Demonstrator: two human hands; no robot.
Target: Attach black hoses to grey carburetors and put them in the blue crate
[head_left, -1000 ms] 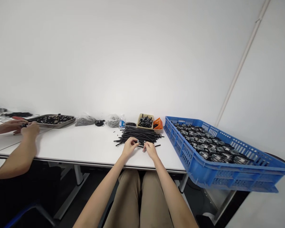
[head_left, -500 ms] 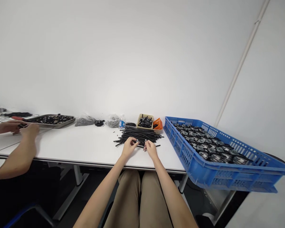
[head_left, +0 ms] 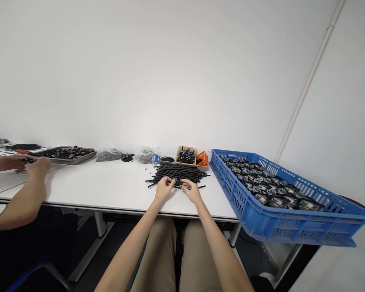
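Observation:
My left hand (head_left: pixel 163 188) and my right hand (head_left: pixel 191 190) rest on the white table (head_left: pixel 109 186) at the near edge of a pile of thin black tubes (head_left: pixel 178 173). Both hands are pinched together over something small and dark between their fingertips, too small to name. The fingertips of the two hands nearly meet. Behind the pile stand a beige bin of black parts (head_left: pixel 186 155) and a small orange bin (head_left: pixel 202 158).
A large blue crate (head_left: pixel 240 196) filled with black round parts overhangs the table's right end. At the left another person's hands (head_left: pixel 27 163) work near a metal tray (head_left: pixel 65 154). Plastic bags of small parts (head_left: pixel 109 154) and a small bottle (head_left: pixel 156 157) line the back.
My two hands have drawn closer together, the right hand moving left toward the left one. The other person's hands stayed near the metal tray.

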